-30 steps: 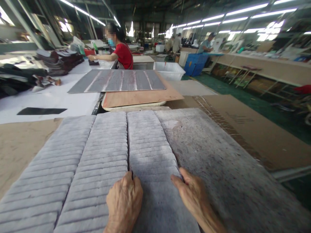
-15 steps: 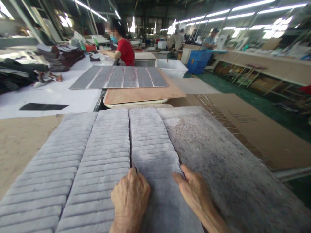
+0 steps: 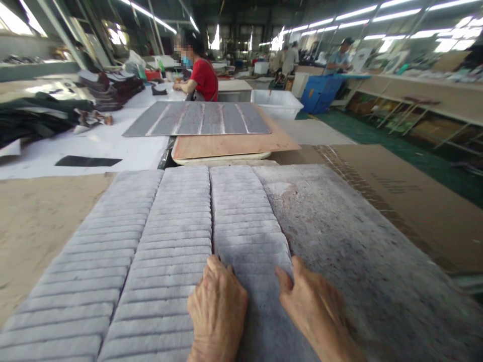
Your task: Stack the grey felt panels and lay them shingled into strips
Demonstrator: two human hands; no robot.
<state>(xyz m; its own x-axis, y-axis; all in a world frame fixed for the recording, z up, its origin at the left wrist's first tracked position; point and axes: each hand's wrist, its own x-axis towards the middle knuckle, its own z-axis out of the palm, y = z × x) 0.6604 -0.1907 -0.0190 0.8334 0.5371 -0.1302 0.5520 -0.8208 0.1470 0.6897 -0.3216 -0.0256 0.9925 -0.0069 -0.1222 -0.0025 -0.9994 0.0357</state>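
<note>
Grey, soft-looking fabric pieces lie overlapped like shingles in three long columns on the board. My left hand (image 3: 218, 304) is closed at the left edge of the nearest fabric piece (image 3: 260, 306) in the right column; its fingertips are partly hidden. At the opposite edge, my right hand (image 3: 311, 296) pinches the same piece between thumb and fingers. The middle column (image 3: 166, 261) runs close beside my left hand, and the left column (image 3: 86, 256) lies farther out.
Right of the columns is the bare speckled board (image 3: 339, 236), with flattened cardboard (image 3: 407, 186) beyond. A grey striped panel (image 3: 196, 119) rests on a wooden board (image 3: 234, 144) ahead. A person in red (image 3: 204, 78) sits at a white table (image 3: 143, 148); a white bin (image 3: 277, 103) stands behind.
The view has swung slightly left, so everything sits farther right in the picture. Both hands remain at the edges of the grey fabric piece, slightly nearer to me along it.
</note>
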